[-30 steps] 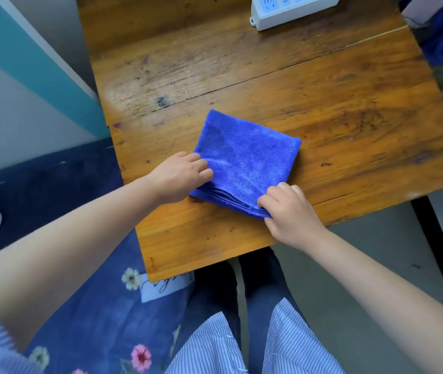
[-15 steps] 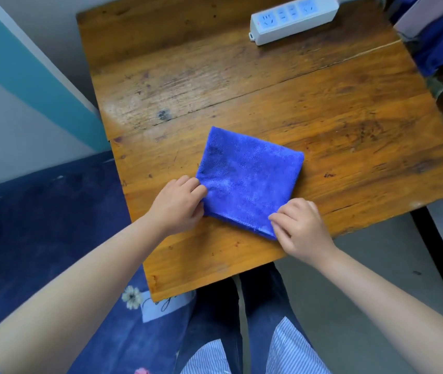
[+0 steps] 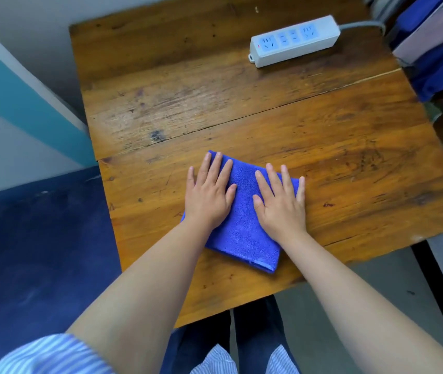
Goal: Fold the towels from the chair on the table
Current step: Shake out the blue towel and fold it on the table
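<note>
Risks, as judged from this frame. Left hand (image 3: 208, 197) lies flat, fingers straight and spread, palm pressing the left part of the folded blue towel (image 3: 244, 225); it grasps nothing. Its outer fingers overhang the towel's left edge onto the bare wooden table (image 3: 322, 136). If this hand slides outward while pressing, the top layers could drag off the lower ones and skew the fold. Right hand (image 3: 282, 202) is likewise flat and released, fingers straight, pressing the right part of the towel, little finger at the right edge. Uneven pressure between the two palms could rotate the square or open the stacked edges. The towel's near corner sits close to the table's front edge in the lower centre of the frame; a pull toward the body could tip it off.

Towel appearance: deep blue, fine plush pile, folded to a compact square set at a slant, below centre of the frame. Layered hems show along the near edge, roughly aligned. Surface between the palms looks smooth, no visible wrinkle.

A white power strip (image 3: 294, 41) lies upper right, well apart. More fabric, blue and pale (image 3: 436, 49), sits at the far right edge.
</note>
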Available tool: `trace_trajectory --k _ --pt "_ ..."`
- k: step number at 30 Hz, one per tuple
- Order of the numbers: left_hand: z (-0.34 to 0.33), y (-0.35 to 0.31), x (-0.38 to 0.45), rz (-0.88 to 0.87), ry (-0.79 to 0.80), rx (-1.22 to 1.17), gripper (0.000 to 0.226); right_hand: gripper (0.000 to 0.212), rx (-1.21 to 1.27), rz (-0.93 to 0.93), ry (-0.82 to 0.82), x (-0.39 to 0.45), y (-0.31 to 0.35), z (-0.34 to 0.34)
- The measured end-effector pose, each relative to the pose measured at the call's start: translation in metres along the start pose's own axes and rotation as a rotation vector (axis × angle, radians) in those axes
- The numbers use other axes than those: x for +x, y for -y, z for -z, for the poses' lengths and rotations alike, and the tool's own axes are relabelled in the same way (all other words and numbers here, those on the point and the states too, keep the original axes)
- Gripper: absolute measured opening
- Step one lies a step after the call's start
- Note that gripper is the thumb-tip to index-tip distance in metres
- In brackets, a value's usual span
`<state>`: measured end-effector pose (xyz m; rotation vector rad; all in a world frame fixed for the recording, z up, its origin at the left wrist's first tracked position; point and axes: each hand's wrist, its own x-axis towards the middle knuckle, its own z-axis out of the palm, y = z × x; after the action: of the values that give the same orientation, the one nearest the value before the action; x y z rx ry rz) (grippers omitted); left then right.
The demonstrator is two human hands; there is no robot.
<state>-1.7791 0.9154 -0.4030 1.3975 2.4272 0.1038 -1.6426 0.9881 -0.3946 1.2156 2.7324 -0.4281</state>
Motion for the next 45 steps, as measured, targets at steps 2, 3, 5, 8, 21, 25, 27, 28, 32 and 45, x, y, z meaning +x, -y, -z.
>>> trace_trajectory --k 2,3,5,8,21,25,27,28,32,45 --pt "0.0 0.003 -0.002 0.028 -0.013 -0.039 0.055 0.053 -0.007 0.048 0.019 0.005 -0.011 0.004" --pt "-0.001 0.004 0.0 0.024 -0.011 -0.055 0.056 0.055 -0.011 0.057 0.027 0.009 -0.016 0.005" --pt "-0.003 0.006 0.002 0.017 -0.007 -0.049 0.057 0.061 -0.024 0.058 0.043 0.012 -0.022 0.005" --pt "-0.006 0.014 0.0 0.069 -0.004 -0.059 0.062 0.064 0.025 -0.031 0.048 0.012 -0.031 0.002" --pt "0.0 0.035 -0.067 0.235 0.025 -0.016 0.062 0.063 0.027 -0.017 0.01 -0.005 -0.034 0.028" --pt "0.007 0.021 -0.084 0.39 0.082 -0.026 0.043 0.049 0.044 0.185 0.05 0.012 -0.007 0.037" --pt "0.011 0.012 -0.085 0.479 0.121 -0.052 0.04 0.047 0.046 0.249 0.091 0.031 0.006 0.044" --pt "0.013 0.009 -0.085 0.53 0.128 -0.087 0.04 0.046 0.044 0.281 0.109 0.042 0.014 0.048" --pt "0.016 0.003 -0.087 0.751 0.138 -0.316 0.04 0.038 -0.013 0.294 0.206 0.074 0.044 0.059" --pt "0.018 -0.021 -0.081 1.077 -0.053 -0.655 0.026 0.041 -0.03 0.289 0.388 0.1 0.066 0.056"
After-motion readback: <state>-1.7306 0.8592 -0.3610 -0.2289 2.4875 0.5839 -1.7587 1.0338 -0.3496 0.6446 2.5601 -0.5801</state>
